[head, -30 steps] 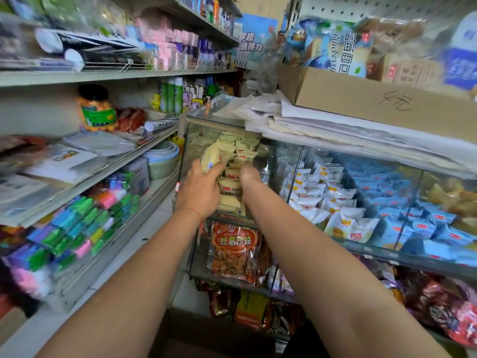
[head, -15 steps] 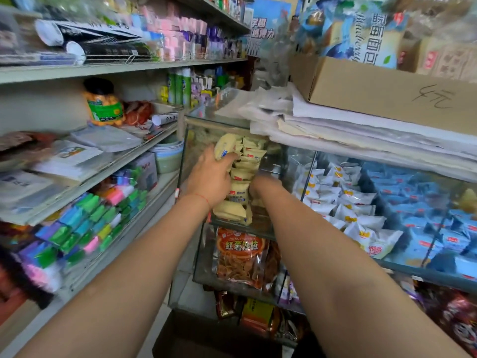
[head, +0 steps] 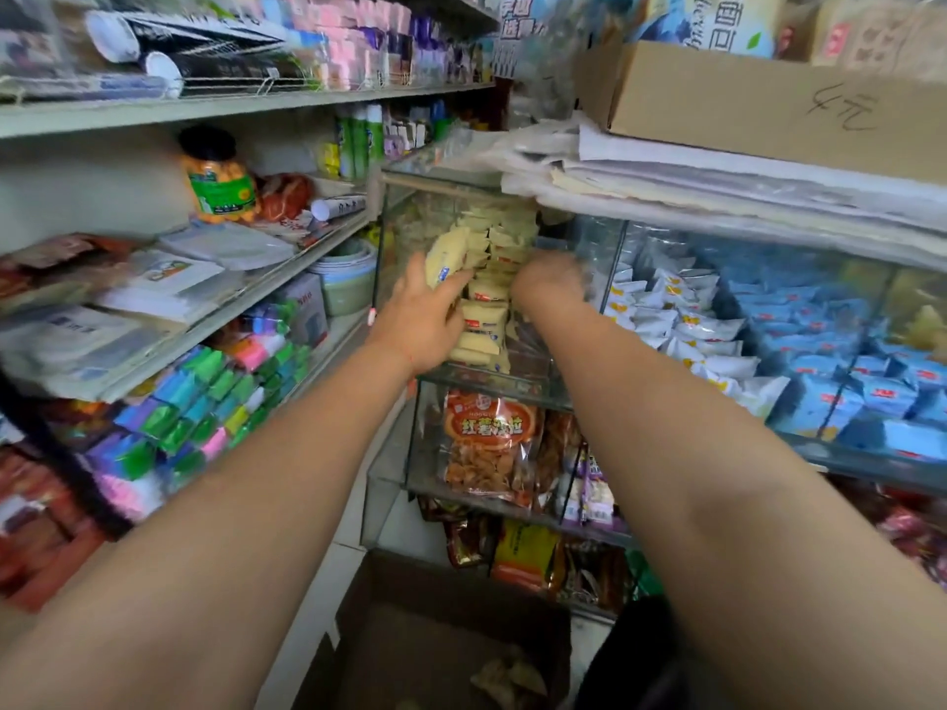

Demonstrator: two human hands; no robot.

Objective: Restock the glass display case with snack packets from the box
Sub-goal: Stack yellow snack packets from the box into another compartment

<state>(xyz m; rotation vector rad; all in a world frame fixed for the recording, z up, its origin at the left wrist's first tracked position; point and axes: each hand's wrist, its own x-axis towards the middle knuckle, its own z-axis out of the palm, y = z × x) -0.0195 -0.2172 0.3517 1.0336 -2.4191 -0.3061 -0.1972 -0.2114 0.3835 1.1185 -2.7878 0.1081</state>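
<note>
Head view: left hand (head: 428,320) grips yellow packet (head: 445,254), fingers curled round it, at open left end of glass case (head: 399,217). Right hand (head: 546,287) blurred, reaching among stacked packets (head: 487,320) inside case; grip cannot tell. Box (head: 435,638) on floor below, few packets inside.

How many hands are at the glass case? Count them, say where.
2. Left hand grips a yellow packet left of the stack; right hand, blurred, reaches in at its right.
</note>
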